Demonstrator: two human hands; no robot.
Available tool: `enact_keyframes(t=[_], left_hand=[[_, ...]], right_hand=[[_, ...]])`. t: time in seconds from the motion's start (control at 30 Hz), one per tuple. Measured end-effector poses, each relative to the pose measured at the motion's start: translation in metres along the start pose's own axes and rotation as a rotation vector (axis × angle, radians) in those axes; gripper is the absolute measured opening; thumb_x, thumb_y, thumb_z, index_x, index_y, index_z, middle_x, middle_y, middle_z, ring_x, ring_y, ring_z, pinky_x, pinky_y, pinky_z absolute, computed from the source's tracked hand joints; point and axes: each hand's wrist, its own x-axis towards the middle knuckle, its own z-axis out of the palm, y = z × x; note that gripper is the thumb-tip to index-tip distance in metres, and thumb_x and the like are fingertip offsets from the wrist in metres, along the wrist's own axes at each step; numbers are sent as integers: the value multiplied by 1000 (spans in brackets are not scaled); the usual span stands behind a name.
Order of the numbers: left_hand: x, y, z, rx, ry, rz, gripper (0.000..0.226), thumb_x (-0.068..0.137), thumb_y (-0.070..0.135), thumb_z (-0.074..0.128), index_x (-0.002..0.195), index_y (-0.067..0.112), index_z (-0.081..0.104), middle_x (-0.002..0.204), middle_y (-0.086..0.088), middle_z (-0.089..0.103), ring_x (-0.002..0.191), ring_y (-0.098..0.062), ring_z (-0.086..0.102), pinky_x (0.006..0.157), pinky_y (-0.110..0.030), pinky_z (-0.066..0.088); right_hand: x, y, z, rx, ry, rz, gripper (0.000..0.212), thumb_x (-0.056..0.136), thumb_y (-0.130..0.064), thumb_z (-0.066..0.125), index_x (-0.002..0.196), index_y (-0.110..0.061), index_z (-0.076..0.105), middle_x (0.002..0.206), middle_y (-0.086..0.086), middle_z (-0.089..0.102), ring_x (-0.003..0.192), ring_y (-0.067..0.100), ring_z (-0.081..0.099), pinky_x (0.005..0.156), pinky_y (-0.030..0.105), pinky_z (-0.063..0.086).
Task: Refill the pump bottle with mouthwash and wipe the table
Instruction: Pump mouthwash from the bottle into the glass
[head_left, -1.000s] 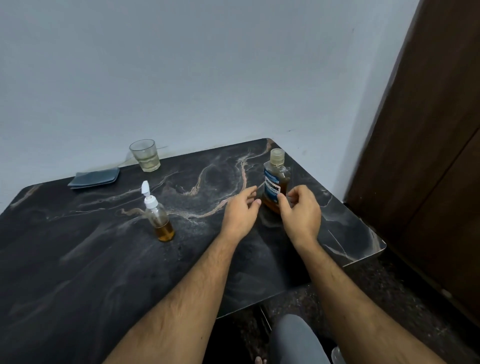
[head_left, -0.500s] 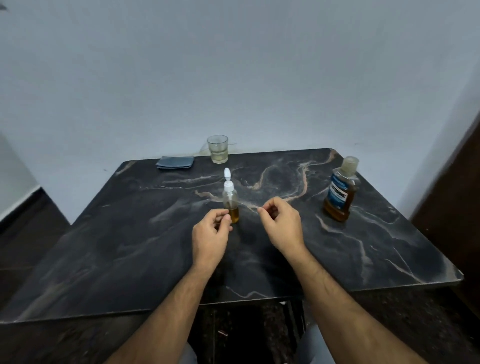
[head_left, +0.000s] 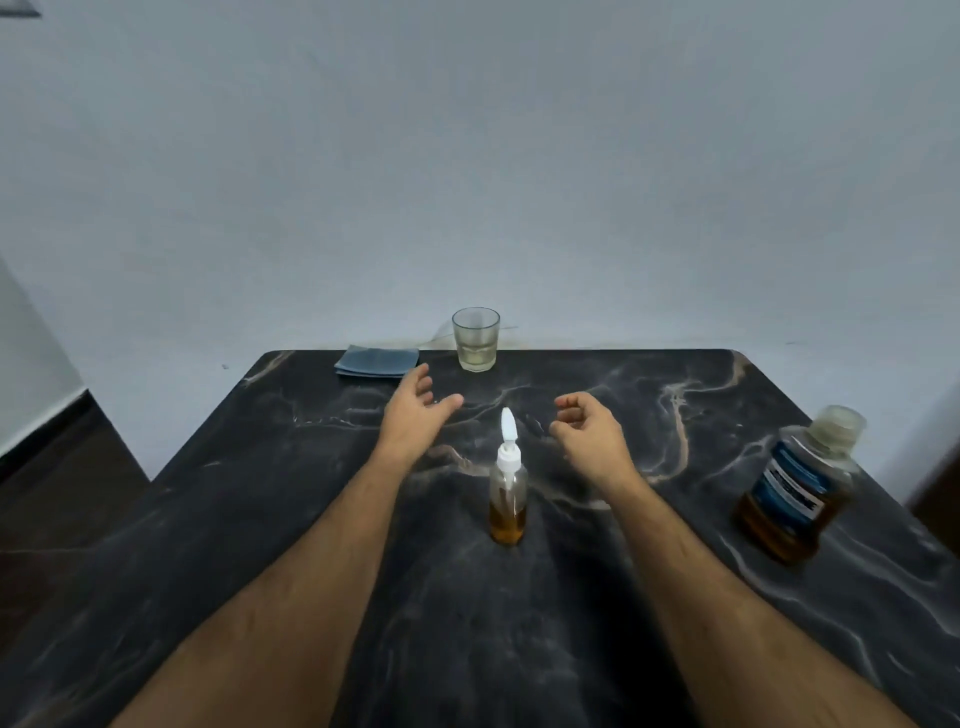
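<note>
One clear pump bottle (head_left: 508, 493), slim and round with a white pump head and a little amber liquid, stands upright on the dark marbled table (head_left: 260, 519), nearer than both hands and between the forearms. The left hand (head_left: 415, 415) hovers with fingers spread and holds nothing; the right hand (head_left: 587, 431) has fingers loosely curled, also holding nothing. One capped mouthwash bottle (head_left: 795, 493) stands well right. Farthest: one folded blue cloth (head_left: 376, 361), one drinking glass (head_left: 475, 339).
</note>
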Motion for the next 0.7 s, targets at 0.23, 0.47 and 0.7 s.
enact_keyframes(t=[0.23,0.47,0.7], left_hand=[[130,-15,51,49,-6,-11,116,72,31,87,157,9,10,161,-12,26,146,-27,29,116,-33,27],[195,-33,87,16,69,61,126,66,30,91,156,12,6,159,-10,28,146,-24,29,120,-37,26],[198,-40,95,-37,130,90,95,68,25,90,143,14,34,134,-1,53,121,-16,50,97,-23,38]], right_hand=[[22,13,10,-155,-37,-49,18,83,-12,62,95,-25,67,78,-6,69,75,13,64,74,33,53],[2,41,25,-313,-75,-237,26,79,-7,65,99,-23,69,97,-13,65,90,5,60,81,25,49],[1,59,33,-402,-56,-379,21,78,-9,66,94,-21,69,100,-14,60,98,8,55,86,22,45]])
